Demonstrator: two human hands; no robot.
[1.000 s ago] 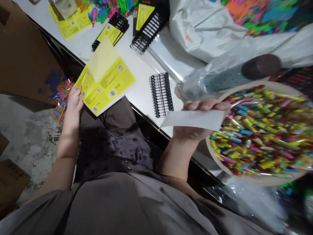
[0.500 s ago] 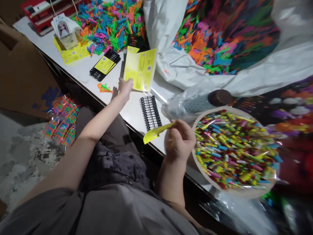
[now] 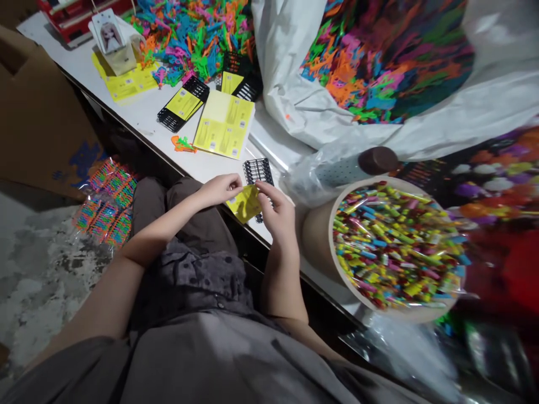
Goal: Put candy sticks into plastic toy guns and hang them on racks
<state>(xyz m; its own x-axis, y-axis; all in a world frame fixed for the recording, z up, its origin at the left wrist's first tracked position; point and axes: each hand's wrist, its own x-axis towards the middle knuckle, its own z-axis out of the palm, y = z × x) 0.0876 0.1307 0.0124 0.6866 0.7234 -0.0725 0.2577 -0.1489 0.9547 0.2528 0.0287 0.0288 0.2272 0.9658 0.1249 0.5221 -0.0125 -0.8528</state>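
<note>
Between my two hands, over the table's front edge, hangs a yellow sticker point(image 3: 246, 206), slightly bent. My right hand point(image 3: 278, 213) pinches its upper right edge between thumb and fingers. At the upper left edge of the sticker, my left hand point(image 3: 225, 189) has its fingers curled in a pinch. Just behind the sticker lies a black slotted plastic rack point(image 3: 257, 167), partly covered by it and my right hand. Left of that rests a stack of yellow sticker sheets point(image 3: 229, 132), its top sheet showing one pale, bare quarter.
Black racks with yellow stickers point(image 3: 184, 105) lie farther back, near small orange and green plastic pieces point(image 3: 183, 144). Colourful pieces are heaped point(image 3: 197, 33) behind and fill a white sack point(image 3: 286, 112). At right stand a bottle point(image 3: 357, 166) and a full round tub point(image 3: 337, 264).
My left hand has let go of the sheet stack, which now lies flat, and come toward me to the sticker. My right hand has brought the sticker left, closer to the left hand.
</note>
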